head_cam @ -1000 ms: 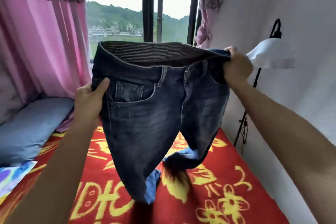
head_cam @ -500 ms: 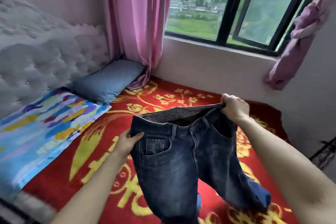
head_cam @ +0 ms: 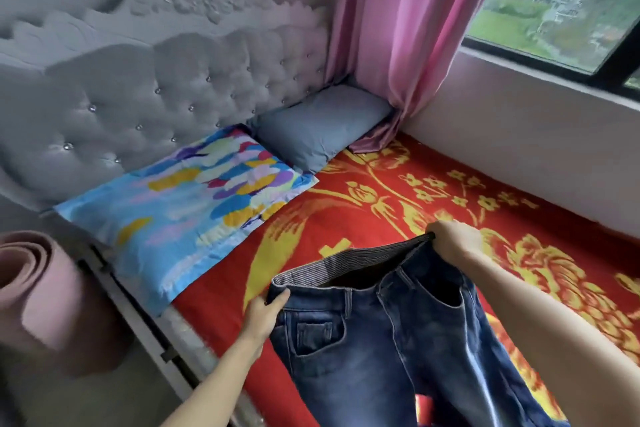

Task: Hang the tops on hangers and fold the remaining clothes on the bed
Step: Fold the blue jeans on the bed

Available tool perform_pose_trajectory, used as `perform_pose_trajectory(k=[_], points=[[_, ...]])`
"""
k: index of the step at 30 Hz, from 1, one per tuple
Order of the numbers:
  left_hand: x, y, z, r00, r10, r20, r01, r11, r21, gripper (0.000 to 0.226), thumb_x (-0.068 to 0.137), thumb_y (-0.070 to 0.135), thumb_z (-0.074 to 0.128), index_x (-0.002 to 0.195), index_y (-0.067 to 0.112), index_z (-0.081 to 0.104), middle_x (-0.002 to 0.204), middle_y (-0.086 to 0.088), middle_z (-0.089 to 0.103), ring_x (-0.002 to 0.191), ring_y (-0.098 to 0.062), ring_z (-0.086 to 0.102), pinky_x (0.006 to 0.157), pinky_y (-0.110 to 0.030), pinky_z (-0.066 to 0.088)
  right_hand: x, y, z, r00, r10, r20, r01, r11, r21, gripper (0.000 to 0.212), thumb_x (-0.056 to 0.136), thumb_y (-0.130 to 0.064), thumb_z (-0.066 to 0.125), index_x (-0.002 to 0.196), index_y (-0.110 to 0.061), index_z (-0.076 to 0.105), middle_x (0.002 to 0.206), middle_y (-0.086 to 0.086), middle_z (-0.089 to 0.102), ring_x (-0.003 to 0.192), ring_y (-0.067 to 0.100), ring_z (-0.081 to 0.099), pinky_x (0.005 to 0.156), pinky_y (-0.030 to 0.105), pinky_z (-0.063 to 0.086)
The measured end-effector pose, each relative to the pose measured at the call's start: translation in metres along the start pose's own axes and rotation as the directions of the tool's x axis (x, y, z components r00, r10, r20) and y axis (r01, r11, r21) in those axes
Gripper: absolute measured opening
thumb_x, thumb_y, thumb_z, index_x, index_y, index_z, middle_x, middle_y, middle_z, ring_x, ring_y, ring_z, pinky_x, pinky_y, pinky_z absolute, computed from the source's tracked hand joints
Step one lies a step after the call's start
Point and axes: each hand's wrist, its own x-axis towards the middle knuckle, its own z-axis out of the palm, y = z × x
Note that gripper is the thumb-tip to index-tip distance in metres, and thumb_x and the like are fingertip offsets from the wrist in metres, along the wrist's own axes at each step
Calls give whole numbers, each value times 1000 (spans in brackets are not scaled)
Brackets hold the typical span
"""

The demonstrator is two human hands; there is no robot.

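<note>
Lowered toward the bed since a moment ago, now hanging over its near side edge: jeans, waistband stretched wide. Left hand pinching one waistband end, right hand gripping the other. Folding step; next, probably laying flat, legs together.

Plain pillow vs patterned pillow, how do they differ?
Colour: the plain pillow is solid grey-blue; the patterned pillow is light blue with multicoloured patches. Shape: the plain pillow looks plumper, the patterned pillow flatter and broader in view. Place: the plain pillow sits in the corner by the pink curtain; the patterned pillow lies toward the open edge of the bed. Shared: both rest on the bed against the tufted headboard.
</note>
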Motion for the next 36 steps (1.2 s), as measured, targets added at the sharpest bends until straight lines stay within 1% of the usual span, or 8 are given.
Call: perform_pose_trajectory(k=[2, 6, 9, 11, 13, 20, 27, 36], points=[[37, 18, -31, 998, -24, -60, 19, 997, -73, 15, 89, 15, 62, 75, 11, 59, 74, -2, 56, 63, -9, 54, 57, -21, 39, 38, -50, -23, 991, 3, -131, 3, 999, 46, 25, 85, -7, 46, 99, -17, 64, 104, 7, 66, 95, 28, 59, 67, 28, 35], [142, 77, -124, 969, 19, -248, -73, 975, -210, 28, 78, 37, 72, 92, 14, 65, 100, -6, 66, 95, -23, 61, 88, -39, 48, 129, -178, -88, 923, 34, -384, 52, 976, 210, 41, 93, -24, 50, 133, -19, 47, 136, 17, 41, 127, 34, 34, 97, 43, 31], [203, 104, -181, 923, 99, -373, -117, 993, -25, 49, 88, 33, 63, 127, 5, 51, 129, -16, 55, 117, -26, 53, 101, -45, 42, 166, -249, -123, 973, 20, -228, 45, 960, 275, 73, 93, -49, 45, 150, -26, 4, 155, 19, 4, 143, 34, 5, 109, 48, 20], [225, 97, -204, 941, 50, -335, -42, 999, 29, 77, 92, 35, 59, 150, 12, 13, 152, -13, 27, 137, -26, 33, 113, -42, 27, 175, -278, -116, 985, -50, -164, 91, 962, 257, 76, 93, -48, 46, 150, -28, 0, 156, 17, -1, 144, 32, 1, 111, 48, 19], [233, 68, -212, 948, -44, -316, 97, 983, 156, 88, 91, 35, 59, 150, 12, -2, 156, -12, 12, 141, -28, 22, 114, -37, 21, 166, -288, -83, 991, -123, -61, 134, 964, 231, 74, 92, -44, 49, 150, -30, 4, 156, 15, -1, 144, 30, 1, 111, 48, 19], [203, -42, -188, 915, -350, -200, 402, 825, 396, 88, 89, 38, 61, 150, 11, 5, 153, -22, 20, 139, -35, 23, 113, -41, 20, 89, -233, 67, 868, 26, 497, -143, 970, 199, 66, 94, -43, 45, 149, -24, 12, 149, 18, 20, 137, 34, 23, 104, 44, 32], [187, -57, -141, 931, -364, 17, 297, 787, 541, 79, 92, 31, 57, 150, 8, 8, 153, -17, 22, 139, -32, 27, 110, -38, 24, 12, -176, 147, 766, 198, 612, -404, 888, 218, 57, 95, -36, 45, 145, -20, 24, 140, 12, 35, 130, 29, 33, 97, 42, 37], [151, -87, -64, 864, -478, 160, 202, 619, 759, 74, 92, 24, 58, 148, 4, 15, 152, -16, 25, 139, -29, 27, 110, -35, 24, -105, -122, 218, 581, 318, 749, -641, 746, 181, 58, 92, -36, 49, 143, -18, 27, 138, 12, 37, 129, 29, 37, 100, 39, 38]])
